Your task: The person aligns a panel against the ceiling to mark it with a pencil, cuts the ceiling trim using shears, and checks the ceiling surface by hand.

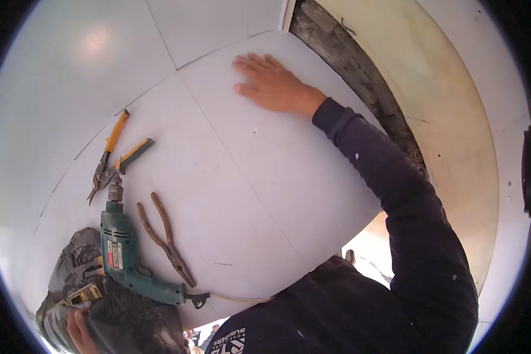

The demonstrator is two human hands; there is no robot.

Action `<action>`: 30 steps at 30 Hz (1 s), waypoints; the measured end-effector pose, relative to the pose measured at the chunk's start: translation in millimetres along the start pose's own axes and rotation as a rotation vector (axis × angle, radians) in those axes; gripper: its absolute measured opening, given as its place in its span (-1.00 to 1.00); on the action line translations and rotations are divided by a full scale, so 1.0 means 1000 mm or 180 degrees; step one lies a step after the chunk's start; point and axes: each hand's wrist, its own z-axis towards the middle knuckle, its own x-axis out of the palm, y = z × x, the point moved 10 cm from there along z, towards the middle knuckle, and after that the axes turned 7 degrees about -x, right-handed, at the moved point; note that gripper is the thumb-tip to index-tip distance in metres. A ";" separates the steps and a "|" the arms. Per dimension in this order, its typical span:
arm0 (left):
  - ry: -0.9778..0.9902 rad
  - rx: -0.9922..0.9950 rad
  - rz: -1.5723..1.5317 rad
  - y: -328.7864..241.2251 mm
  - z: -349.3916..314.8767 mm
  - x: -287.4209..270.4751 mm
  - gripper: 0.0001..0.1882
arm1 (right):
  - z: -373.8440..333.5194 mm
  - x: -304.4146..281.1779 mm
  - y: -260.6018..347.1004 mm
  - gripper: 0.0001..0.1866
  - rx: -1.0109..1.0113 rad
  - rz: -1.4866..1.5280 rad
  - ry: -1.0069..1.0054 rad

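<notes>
My right hand [274, 85] lies flat on a pale panel [218, 171], fingers spread and slightly blurred, holding nothing. At the lower left, part of my left hand [81, 331] shows with its fingers curled against a black plastic bag [138, 315]; the rest of that hand is hidden. A yellow-edged tool [84, 295] pokes out of the bag just above those fingers. Beside the bag lies a green corded drill [119, 242], its chuck up against yellow-handled tin snips [119, 150]. Pliers with worn brown handles [167, 242] rest to the right of the drill.
Along the right, a dark rough gap [360, 65] separates the panel from a curved cream surface [442, 112]. The drill's pale cord [242, 300] runs toward my body. Bright openings show below the panel's near edge. Thin seams cross the white surface.
</notes>
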 end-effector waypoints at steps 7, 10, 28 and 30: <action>0.0233 -0.0070 -0.0065 -0.011 -0.001 0.008 -0.51 | -0.054 -0.019 -0.075 -0.23 0.0788 -0.0218 -0.0173; 0.0291 -0.0121 -0.0058 -0.011 -0.003 0.006 -0.51 | -0.088 -0.034 -0.080 -0.34 0.1600 -0.1040 0.0373; 0.0595 -0.0156 -0.0217 -0.011 0.002 0.008 -0.51 | -0.118 -0.044 0.112 -0.53 -0.0320 -0.0152 -0.0095; 0.0646 -0.0151 -0.0248 -0.013 0.002 0.009 -0.51 | -0.119 -0.044 0.107 -0.52 -0.0253 -0.0146 -0.0125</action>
